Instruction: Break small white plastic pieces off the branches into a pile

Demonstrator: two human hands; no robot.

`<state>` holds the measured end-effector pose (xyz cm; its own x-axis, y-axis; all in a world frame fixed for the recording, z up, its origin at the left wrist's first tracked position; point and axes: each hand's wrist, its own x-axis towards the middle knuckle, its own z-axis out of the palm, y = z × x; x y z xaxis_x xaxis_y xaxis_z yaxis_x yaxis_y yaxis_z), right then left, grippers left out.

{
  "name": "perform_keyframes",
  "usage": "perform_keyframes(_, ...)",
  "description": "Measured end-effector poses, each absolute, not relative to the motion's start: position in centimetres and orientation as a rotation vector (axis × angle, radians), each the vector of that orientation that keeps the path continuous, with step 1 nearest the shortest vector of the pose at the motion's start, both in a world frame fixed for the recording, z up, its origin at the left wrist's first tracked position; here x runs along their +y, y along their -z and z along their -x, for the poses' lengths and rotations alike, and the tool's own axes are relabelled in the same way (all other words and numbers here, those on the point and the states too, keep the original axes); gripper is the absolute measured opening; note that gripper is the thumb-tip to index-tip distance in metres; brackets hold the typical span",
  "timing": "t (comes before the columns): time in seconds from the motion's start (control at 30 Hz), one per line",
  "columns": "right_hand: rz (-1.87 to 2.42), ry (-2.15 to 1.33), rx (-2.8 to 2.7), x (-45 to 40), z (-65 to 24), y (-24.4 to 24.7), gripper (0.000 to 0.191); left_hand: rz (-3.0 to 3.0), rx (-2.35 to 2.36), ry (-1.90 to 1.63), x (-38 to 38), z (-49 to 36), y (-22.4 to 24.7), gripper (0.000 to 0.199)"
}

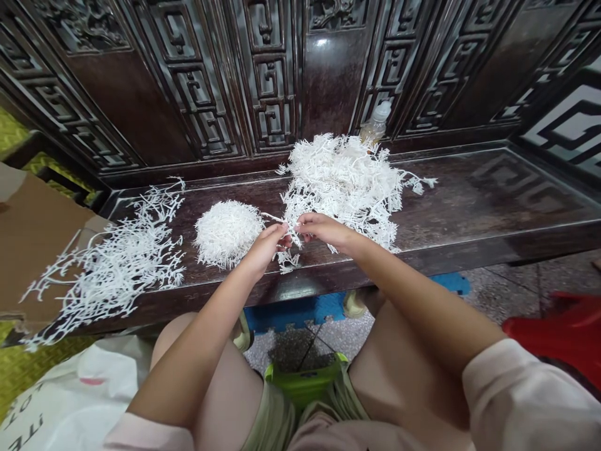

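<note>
Above the front of the dark wooden bench, my left hand (272, 243) pinches a small white plastic branch (293, 234) with thin forked twigs. My right hand (323, 229) has its fingertips closed on the same branch from the other side, close to the left fingertips. Just left of my hands lies a rounded heap of short white sprigs (228, 233). Behind and right of them is a larger pile of bushy white branches (340, 178). A few loose sprigs (287, 260) lie below my hands near the bench edge.
Bare white stems (126, 263) are spread at the left, partly over a cardboard box (37, 238). A clear bottle (376, 122) stands behind the big pile, near the carved backrest (333, 81) of the bench (469, 207). A red stool (558, 332) is at the right.
</note>
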<state>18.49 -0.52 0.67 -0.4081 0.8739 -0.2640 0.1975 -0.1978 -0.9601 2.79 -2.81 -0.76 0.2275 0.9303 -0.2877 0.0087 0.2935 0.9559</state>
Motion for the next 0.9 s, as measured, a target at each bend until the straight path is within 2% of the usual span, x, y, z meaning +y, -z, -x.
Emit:
perform_keyframes(0.23,1.245,-1.783,-1.473,-0.5,-18.6,-0.5,0.012,-1.166,1.144,-0.798,-3.1,-2.8,0.5,0.033)
perform_keyframes(0.4,1.233,-1.674,-1.516,-0.5,-18.5,-0.4,0.016,-1.186,1.192,-0.793,-3.3,-2.9,-0.1,0.038)
perform_keyframes(0.63,1.211,-1.667,-1.537,-0.5,-18.4,-0.5,0.017,-1.416,1.262,-0.848,-2.8,-2.9,0.6,0.034)
perform_keyframes(0.9,1.301,-1.550,-1.655,-0.6,-18.6,-0.6,0.032,-1.557,1.263,-0.778,-2.8,-3.0,0.8,0.042)
